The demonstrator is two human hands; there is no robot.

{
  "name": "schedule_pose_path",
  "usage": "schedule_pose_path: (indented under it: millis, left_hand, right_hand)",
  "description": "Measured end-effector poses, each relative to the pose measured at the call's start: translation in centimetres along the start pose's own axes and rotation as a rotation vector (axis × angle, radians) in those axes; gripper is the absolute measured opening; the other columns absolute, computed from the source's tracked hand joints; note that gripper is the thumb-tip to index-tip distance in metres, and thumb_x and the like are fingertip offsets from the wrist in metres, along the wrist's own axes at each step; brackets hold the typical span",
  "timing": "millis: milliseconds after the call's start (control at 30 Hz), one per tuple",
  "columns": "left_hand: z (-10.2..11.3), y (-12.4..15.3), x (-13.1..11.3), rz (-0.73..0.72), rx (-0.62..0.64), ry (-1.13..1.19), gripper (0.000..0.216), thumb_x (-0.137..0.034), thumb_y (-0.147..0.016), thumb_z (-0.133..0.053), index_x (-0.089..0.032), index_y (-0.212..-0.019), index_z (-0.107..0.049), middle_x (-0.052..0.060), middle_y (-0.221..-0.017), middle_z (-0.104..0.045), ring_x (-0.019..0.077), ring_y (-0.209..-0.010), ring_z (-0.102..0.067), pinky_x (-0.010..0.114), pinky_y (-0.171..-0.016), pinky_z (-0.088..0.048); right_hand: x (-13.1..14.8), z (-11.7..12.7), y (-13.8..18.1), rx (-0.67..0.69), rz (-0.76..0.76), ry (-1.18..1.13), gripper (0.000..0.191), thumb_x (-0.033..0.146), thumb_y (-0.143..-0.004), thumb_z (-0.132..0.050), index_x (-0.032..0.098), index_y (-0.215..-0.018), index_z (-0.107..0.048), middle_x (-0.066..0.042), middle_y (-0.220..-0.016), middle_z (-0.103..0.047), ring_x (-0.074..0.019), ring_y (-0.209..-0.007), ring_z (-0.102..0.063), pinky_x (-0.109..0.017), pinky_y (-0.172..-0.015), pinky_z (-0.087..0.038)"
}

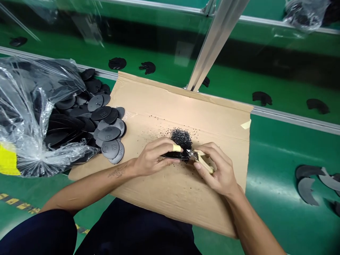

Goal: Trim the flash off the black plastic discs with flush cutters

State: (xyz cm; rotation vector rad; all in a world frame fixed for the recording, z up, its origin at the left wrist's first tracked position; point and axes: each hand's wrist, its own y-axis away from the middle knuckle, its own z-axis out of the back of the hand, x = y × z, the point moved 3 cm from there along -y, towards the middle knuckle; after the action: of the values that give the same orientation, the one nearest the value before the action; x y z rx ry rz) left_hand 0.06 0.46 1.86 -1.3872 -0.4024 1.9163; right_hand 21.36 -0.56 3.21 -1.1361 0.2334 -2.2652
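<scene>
My left hand (156, 156) pinches a thin black plastic disc (175, 155), seen nearly edge-on. Yellow tape wraps one of its fingers. In my right hand (219, 168) is a pair of cutting pliers (204, 163) with pale yellow handles. Their metal jaws meet the right end of the disc; whether they are closed on it I cannot tell. Just behind the disc lies a heap of small black plastic scraps (181, 137) on the cardboard sheet (217, 117). Finer bits are scattered around the heap.
Left of the cardboard, many black discs (108, 134) spill from a clear plastic bag (23, 117). A metal post (212, 46) rises behind the cardboard. Curved black pieces (308, 173) lie on the green surface at right, and others sit beyond the metal rail (297, 120).
</scene>
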Motion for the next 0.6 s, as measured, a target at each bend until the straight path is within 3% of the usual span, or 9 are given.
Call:
schedule_pose_path:
  millis: [200,600]
  left_hand:
    - [-0.12,0.14,0.03,0.010,0.036,0.019,0.023,-0.027,-0.095,-0.068,-0.013,-0.113,-0.067,0.008,-0.095,-0.069,0.0144,-0.086,-0.066,0.026,-0.074,-0.058]
    - [-0.32,0.17,-0.04,0.007,0.064,0.058,0.018,-0.025,-0.095,-0.067,-0.013,-0.109,-0.067,0.008,-0.091,-0.070,0.0142,-0.084,-0.067,0.026,-0.073,-0.057]
  right_hand:
    - [0.24,0.07,0.18,0.004,0.107,0.073,0.030,0.026,-0.089,-0.068,0.018,-0.116,-0.059,-0.011,-0.099,-0.070,-0.0236,-0.085,-0.067,-0.038,-0.069,-0.056]
    - [0.44,0.41,0.42,0.051,0.176,0.245,0.029,0.029,-0.093,-0.069,0.015,-0.117,-0.062,-0.011,-0.095,-0.073,-0.0196,-0.078,-0.068,-0.033,-0.067,-0.057]
